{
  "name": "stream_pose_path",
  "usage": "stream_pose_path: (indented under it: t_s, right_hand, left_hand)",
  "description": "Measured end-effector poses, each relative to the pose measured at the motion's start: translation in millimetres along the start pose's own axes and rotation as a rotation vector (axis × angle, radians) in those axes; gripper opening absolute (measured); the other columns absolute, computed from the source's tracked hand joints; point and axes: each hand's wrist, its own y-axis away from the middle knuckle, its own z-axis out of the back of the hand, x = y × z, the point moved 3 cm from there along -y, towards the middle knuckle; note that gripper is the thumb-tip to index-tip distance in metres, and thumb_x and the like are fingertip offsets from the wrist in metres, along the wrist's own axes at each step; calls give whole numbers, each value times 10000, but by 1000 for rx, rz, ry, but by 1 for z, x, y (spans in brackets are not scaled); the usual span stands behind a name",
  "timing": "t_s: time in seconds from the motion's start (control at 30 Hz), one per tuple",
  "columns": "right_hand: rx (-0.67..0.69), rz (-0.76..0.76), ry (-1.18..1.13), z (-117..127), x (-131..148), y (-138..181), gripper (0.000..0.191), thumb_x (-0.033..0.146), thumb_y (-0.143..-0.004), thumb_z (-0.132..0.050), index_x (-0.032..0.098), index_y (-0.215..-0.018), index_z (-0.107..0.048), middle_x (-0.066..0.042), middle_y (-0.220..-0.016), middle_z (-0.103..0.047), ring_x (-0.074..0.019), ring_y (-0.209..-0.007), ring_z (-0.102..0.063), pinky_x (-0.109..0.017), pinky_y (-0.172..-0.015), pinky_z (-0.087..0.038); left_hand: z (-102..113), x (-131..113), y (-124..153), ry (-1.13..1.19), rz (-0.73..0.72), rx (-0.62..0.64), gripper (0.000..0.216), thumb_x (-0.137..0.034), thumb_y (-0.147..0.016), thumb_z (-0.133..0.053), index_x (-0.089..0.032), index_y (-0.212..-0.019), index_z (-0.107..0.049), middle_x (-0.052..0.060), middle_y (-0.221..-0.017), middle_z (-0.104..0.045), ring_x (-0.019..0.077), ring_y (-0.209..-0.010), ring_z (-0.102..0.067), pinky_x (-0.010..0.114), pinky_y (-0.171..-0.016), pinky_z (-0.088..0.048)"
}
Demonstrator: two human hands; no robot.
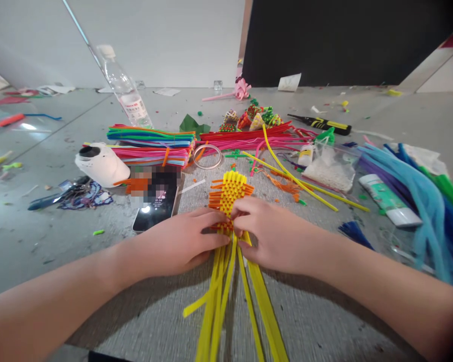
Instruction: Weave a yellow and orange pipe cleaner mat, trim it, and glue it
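A woven piece of yellow and orange pipe cleaners lies on the grey table in front of me. Long yellow stems trail from it toward the near edge. My left hand presses on the weave's near left side, fingers closed on the strands. From the right, my right hand pinches the same spot. Both hands touch each other over the weave.
A phone lies left of the weave, beside a white cup-like object. Stacks of coloured pipe cleaners and a plastic bottle stand behind. A tape ring, a bag of white beads, a tube and blue fuzzy stems sit right.
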Motion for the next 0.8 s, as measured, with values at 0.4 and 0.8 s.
stream_pose_path:
  t_s: [0.4, 0.8]
  right_hand:
    - [32, 57, -67, 2, -10, 2, 87, 198, -948, -730, 154, -921, -800, -119, -1141, -735, -264, -1019, -698, -409, -923, -532]
    - [-15, 75, -40, -4, -15, 1, 141, 156, -932, -720, 169, -834, -820, -94, -1039, -728, -221, -923, -685, -361, -848, -521]
  left_hand:
    - [1, -3, 0, -4, 21, 11, 410, -141, -968, -616, -221, -1365, -676, 175, -1470, -577, 334, -1343, -612, 512, -1108, -575]
    - [-1, -3, -1, 32, 34, -2, 531, -139, -972, -602, -255, -1491, -594, 172, -1468, -591, 336, -1364, -592, 552, -1120, -565]
